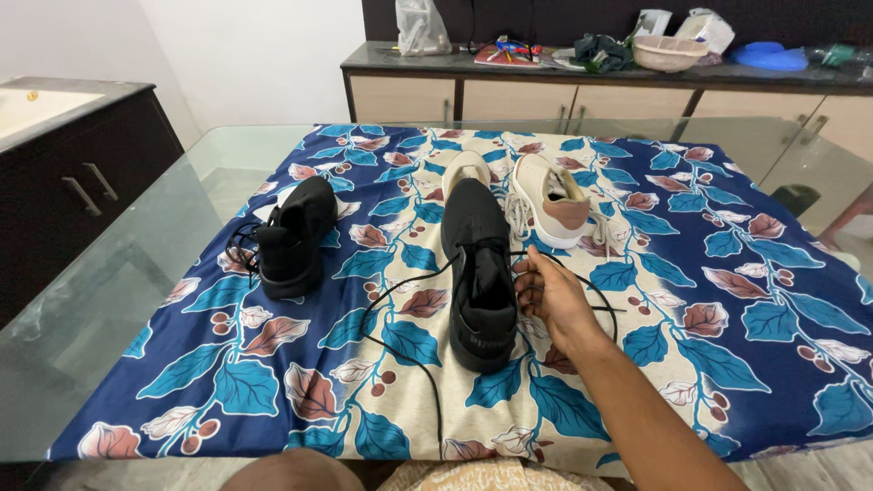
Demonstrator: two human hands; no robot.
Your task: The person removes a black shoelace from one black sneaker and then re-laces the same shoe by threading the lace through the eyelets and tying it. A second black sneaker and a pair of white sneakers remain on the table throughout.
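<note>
My right hand (551, 295) rests against the right side of a black shoe (478, 273) that lies in the middle of the cloth, its fingers curled around a loose black lace (400, 300) that trails to the left and toward me. A second black shoe (296, 235) stands apart on the left. Two beige shoes lie behind: one (551, 197) to the right, one (462, 166) partly hidden behind the black shoe. My left hand is out of sight.
The shoes lie on a blue and cream leaf-patterned cloth (746, 300) spread over a glass table (118, 291). A dark cabinet (73, 173) stands at left. Behind is a counter (582, 73) cluttered with bags, a basket and blue plates.
</note>
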